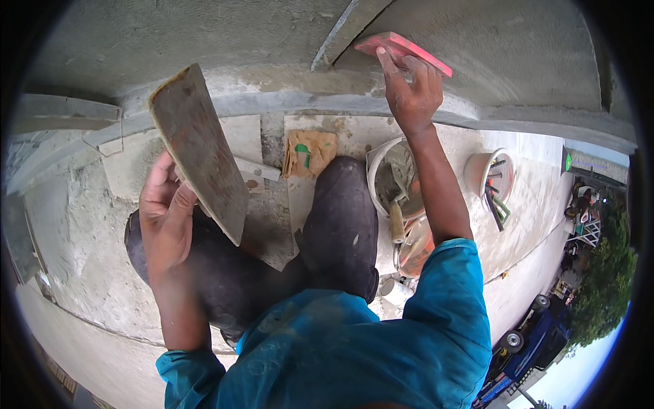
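My left hand (167, 211) is closed around the lower edge of a flat board, a plasterer's hawk (201, 153), held tilted up with a grey, mortar-stained face. Out ahead to the right, my right hand (414, 92) grips a pink plastering float (405, 51), whose handle is hidden beneath the fingers. The float lies against or very close to the grey plastered wall (477, 48); I cannot tell if it touches. Just left of it a straight strip (347, 34) stands along the wall. Below my right forearm is a bucket (375, 174) of grey mortar, a wooden-handled trowel (396, 218) inside it.
A second white bucket (477, 170) with tools stands farther right. Behind the mortar bucket are an orange-red container (417, 249) and a white cup (395, 292). Crumpled brown paper (310, 151) lies near the wall's foot. A blue vehicle (528, 347) is parked at far right.
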Demonstrator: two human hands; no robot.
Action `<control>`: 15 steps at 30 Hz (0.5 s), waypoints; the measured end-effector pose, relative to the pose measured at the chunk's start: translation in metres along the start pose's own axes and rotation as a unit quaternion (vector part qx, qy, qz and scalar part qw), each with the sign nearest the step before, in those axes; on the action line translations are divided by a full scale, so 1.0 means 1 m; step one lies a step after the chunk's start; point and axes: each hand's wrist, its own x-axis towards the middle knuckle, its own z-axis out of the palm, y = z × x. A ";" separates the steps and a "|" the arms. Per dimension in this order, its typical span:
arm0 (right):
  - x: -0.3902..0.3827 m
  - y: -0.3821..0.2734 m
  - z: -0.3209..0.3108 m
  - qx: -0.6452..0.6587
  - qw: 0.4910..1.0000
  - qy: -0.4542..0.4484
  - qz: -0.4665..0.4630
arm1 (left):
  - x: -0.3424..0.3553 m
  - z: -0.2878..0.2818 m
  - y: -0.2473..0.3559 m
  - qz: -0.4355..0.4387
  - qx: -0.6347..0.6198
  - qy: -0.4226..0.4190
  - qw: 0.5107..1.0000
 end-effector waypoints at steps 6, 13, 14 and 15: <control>0.018 0.001 -0.014 0.029 0.998 0.031 0.035 | -0.003 -0.002 0.002 -0.004 -0.004 -0.004 1.000; -0.020 -0.015 0.006 0.046 0.996 -0.076 -0.001 | -0.001 -0.002 -0.002 -0.005 -0.004 0.006 1.000; -0.019 -0.015 0.009 0.042 0.996 -0.078 -0.004 | -0.001 -0.002 -0.002 -0.005 -0.001 0.009 1.000; -0.019 -0.016 0.011 0.038 0.996 -0.081 -0.006 | -0.001 -0.003 -0.001 -0.005 0.002 0.011 1.000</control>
